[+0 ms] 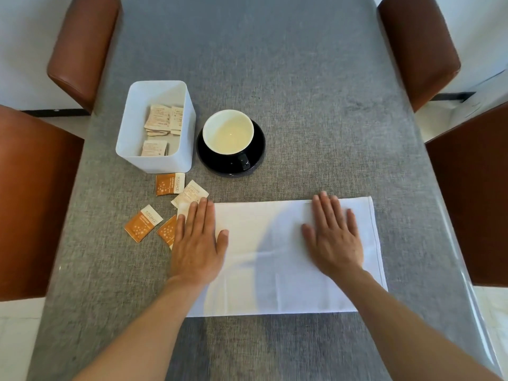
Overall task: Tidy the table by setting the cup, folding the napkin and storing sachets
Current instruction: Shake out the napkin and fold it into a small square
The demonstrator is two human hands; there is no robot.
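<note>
- On a grey woven tablecloth [302, 78], a white rectangular cloth napkin [275, 257] lies spread flat, its long side running across the near part of the table. It serves as the landmark for everything below.
- Left hand [196, 243] rests palm down on the napkin's left edge, fingers spread wide and flat, gripping nothing.
- Right hand [334, 237] presses palm down on the napkin's right portion, also flat and empty. Both hands seem placed to smooth the cloth and pin it still, likely so a fold lands cleanly.
- Creases cross the napkin, which suggests it is already partly folded; I cannot tell how many layers it has.
- Just left of the napkin, four loose paper sachets lie scattered: an orange sachet [168, 183], a cream printed sachet [189, 194] touching the left fingertips, another orange sachet [143, 222], and a third orange sachet [167, 229] partly under the left hand.
- Beyond the napkin's left end stands a white open-topped plastic box [154, 158] already holding several cream sachets, so storing appears begun but unfinished.
- Beyond the napkin's middle, just beside the box, an empty cup [228, 132], cream inside and dark outside, sits upright on a black round saucer [258, 149], handle towards the napkin; the cup step looks done.
- Brown leather chairs [85, 48] flank the table, well apart from the napkin.
</note>
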